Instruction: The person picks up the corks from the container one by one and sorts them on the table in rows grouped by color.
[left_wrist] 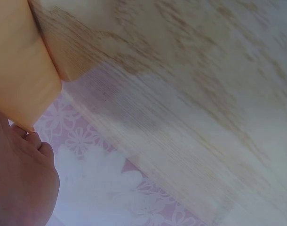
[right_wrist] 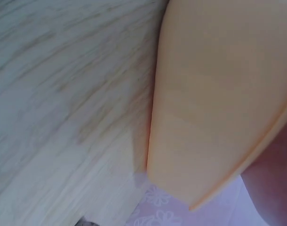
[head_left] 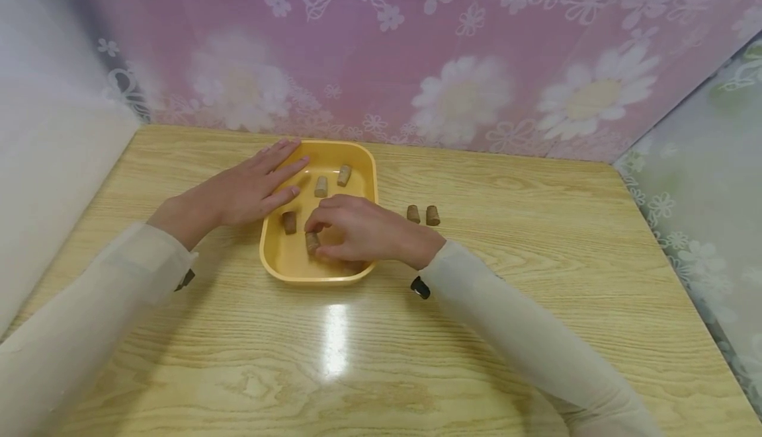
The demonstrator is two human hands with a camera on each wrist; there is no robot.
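Observation:
A yellow plastic tray (head_left: 275,266) holds several corks. My right hand (head_left: 363,229) reaches over its right rim and pinches one cork (head_left: 312,243) between thumb and fingers, low in the tray. With fingers spread and fairly straight, my left hand (head_left: 253,189) rests across the left rim. A darker cork (head_left: 289,222) stands between the two hands. Two lighter corks, a pale one (head_left: 321,186) and a tan one (head_left: 344,175), are toward the far end. In the wrist views I see the tray's outer wall (right_wrist: 214,94) and part of each hand; the corks are hidden there.
Two more corks, a left one (head_left: 413,213) and a right one (head_left: 432,215), stand on the wooden table (head_left: 536,278) just right of the tray. A pink flowered backdrop (head_left: 381,47) rises behind the table, with a pale panel on either side.

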